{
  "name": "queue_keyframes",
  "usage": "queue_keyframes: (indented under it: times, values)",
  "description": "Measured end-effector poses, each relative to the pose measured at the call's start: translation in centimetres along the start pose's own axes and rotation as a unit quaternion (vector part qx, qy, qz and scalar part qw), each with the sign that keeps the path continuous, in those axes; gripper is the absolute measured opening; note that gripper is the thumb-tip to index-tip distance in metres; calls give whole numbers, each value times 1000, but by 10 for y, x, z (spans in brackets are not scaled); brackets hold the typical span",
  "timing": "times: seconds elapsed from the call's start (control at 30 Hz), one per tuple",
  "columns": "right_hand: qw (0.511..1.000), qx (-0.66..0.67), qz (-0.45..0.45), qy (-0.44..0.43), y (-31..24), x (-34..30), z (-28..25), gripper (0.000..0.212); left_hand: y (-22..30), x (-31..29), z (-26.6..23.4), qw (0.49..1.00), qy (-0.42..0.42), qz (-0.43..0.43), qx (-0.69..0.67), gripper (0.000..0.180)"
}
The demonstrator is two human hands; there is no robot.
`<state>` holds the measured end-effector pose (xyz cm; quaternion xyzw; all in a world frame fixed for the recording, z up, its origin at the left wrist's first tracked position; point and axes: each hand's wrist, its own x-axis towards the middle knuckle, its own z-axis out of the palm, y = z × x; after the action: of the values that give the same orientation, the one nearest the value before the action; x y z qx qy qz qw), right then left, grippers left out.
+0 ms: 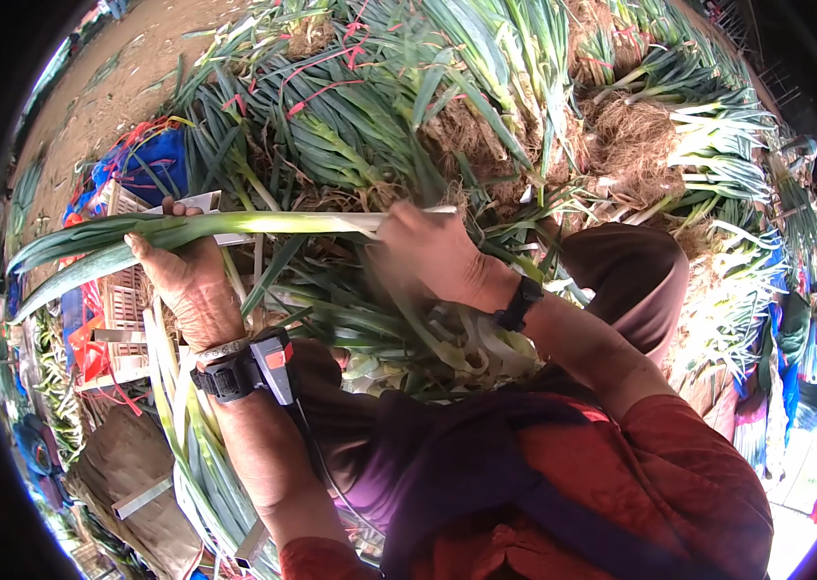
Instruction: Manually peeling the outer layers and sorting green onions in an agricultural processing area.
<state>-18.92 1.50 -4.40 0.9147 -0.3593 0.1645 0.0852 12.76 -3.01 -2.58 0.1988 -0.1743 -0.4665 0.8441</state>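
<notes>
A long leek lies level across the view, its green leaves to the left and its white root end to the right. My left hand is closed around the green part from below, thumb in front. At the white end, my right hand is closed on the stalk, blurred by motion. A pale strip of outer skin peels off beside its fingers, and a smeared leaf hangs beneath. Exactly what the right fingertips pinch is hidden. Loose leeks and stripped leaves lie below both hands.
Bundles of leeks tied with red string are heaped ahead, with tangled roots on the right. A slatted crate with blue and red plastic stands left. More leeks lie by my left forearm. My bent knee rises at right.
</notes>
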Motion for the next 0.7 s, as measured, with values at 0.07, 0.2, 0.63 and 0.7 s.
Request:
queue_keyframes:
  times: [0.07, 0.2, 0.63, 0.7]
  values:
    - [989, 75, -83, 94, 6, -6, -8, 19, 1, -6, 13, 999, 45, 16, -22, 61]
    - [925, 352, 43, 137, 9, -16, 1, 14, 9, 0, 13, 997, 49, 49, -30, 59]
    - [981, 136, 130, -45, 73, -116, 47, 29, 21, -5, 21, 994, 51, 79, -48, 30]
    - [962, 120, 191, -156, 82, -128, 45, 33, 17, -8, 19, 996, 20, 74, -55, 32]
